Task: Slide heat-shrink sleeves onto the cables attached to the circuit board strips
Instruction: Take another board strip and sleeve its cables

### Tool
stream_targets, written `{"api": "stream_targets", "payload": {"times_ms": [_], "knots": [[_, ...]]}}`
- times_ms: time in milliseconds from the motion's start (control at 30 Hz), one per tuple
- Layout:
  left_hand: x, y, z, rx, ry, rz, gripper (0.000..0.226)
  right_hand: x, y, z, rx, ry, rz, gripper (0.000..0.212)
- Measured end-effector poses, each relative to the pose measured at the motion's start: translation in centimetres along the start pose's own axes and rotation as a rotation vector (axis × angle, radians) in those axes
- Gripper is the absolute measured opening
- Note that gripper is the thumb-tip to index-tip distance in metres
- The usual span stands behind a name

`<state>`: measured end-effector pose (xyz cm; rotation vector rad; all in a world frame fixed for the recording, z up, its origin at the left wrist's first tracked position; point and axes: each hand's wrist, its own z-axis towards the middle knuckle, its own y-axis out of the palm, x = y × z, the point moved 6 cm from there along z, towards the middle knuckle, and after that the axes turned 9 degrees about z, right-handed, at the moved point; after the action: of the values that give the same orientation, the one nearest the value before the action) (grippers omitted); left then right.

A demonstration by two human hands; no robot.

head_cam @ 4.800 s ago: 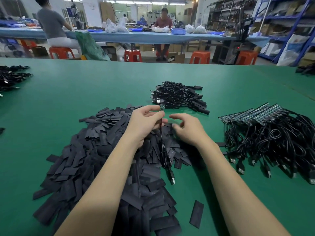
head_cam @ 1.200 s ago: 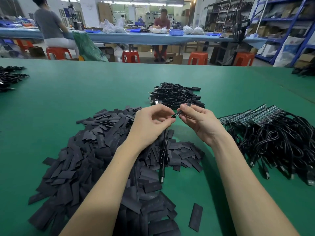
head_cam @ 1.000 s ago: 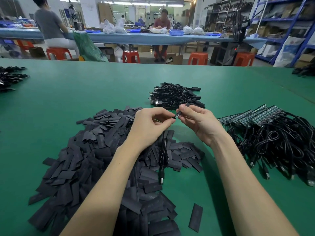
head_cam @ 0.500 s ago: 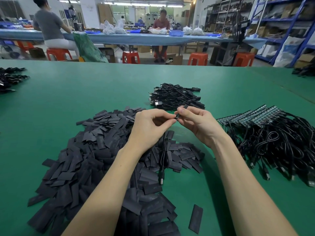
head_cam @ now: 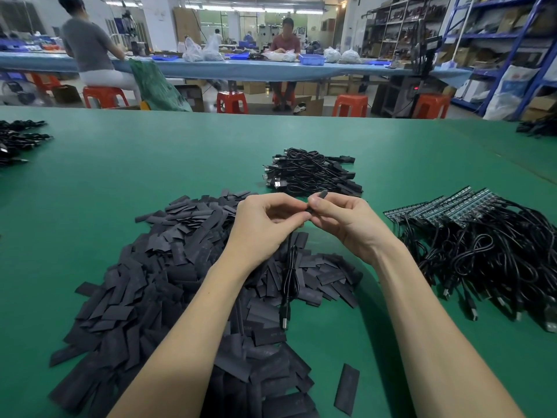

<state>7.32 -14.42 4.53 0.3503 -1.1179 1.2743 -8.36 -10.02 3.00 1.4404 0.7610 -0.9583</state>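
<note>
My left hand (head_cam: pixel 265 224) and my right hand (head_cam: pixel 346 224) meet fingertip to fingertip above a big pile of flat black heat-shrink sleeves (head_cam: pixel 168 285). My right hand pinches one black sleeve (head_cam: pixel 320 197) whose end sticks up past its thumb. My left hand pinches the top of a black USB cable (head_cam: pixel 289 285), which hangs down from it in a folded loop with the plug at the bottom. The circuit board strip on that cable is hidden between the fingers.
A heap of sleeved cables (head_cam: pixel 313 173) lies just beyond my hands. To the right lie circuit board strips (head_cam: pixel 452 206) with tangled black cables (head_cam: pixel 494 260). One loose sleeve (head_cam: pixel 346 387) lies near the front. More cables (head_cam: pixel 18 140) sit far left on the green table (head_cam: pixel 120 176).
My right hand has come off the pile with a sleeve and met my left hand. Over the last second the sleeve has slid further toward my left fingers.
</note>
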Motion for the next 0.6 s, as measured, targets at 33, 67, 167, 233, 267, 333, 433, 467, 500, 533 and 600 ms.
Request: {"api": "stream_targets", "payload": {"times_ms": [33,67,167,233,267,333,433,467,500,533,600], "knots": [[-0.05,0.05,0.00,0.000,-0.003,-0.003,0.017,0.00,0.00,0.00,0.000,-0.003,-0.003,0.013],[-0.15,0.13,0.02,0.003,-0.011,-0.008,0.016,-0.01,0.06,-0.01,0.001,-0.011,-0.008,0.012],[-0.54,0.15,0.03,0.042,-0.058,-0.046,0.013,-0.13,0.29,0.01,0.031,-0.089,-0.020,0.024],[-0.68,-0.03,0.05,0.075,-0.077,-0.072,0.014,-0.39,0.39,0.08,0.052,-0.165,-0.004,0.036],[-0.69,-0.12,0.07,0.087,-0.082,-0.079,0.014,-0.52,0.47,0.13,0.057,-0.200,0.006,0.037],[-0.67,-0.22,0.07,0.098,-0.089,-0.087,0.013,-0.64,0.62,0.22,0.068,-0.247,0.008,0.034],[-0.63,-0.14,0.07,0.088,-0.099,-0.082,0.013,-0.60,0.69,0.26,0.086,-0.265,0.030,0.028],[-0.64,-0.08,0.06,0.083,-0.102,-0.081,0.013,-0.58,0.67,0.24,0.089,-0.261,0.041,0.027],[-0.66,-0.06,0.05,0.080,-0.104,-0.083,0.013,-0.60,0.62,0.22,0.094,-0.258,0.049,0.026],[-0.67,-0.05,0.03,0.080,-0.106,-0.087,0.013,-0.64,0.56,0.20,0.100,-0.257,0.057,0.025],[-0.71,-0.05,0.00,0.078,-0.108,-0.090,0.013,-0.73,0.41,0.18,0.114,-0.259,0.074,0.023]]}}
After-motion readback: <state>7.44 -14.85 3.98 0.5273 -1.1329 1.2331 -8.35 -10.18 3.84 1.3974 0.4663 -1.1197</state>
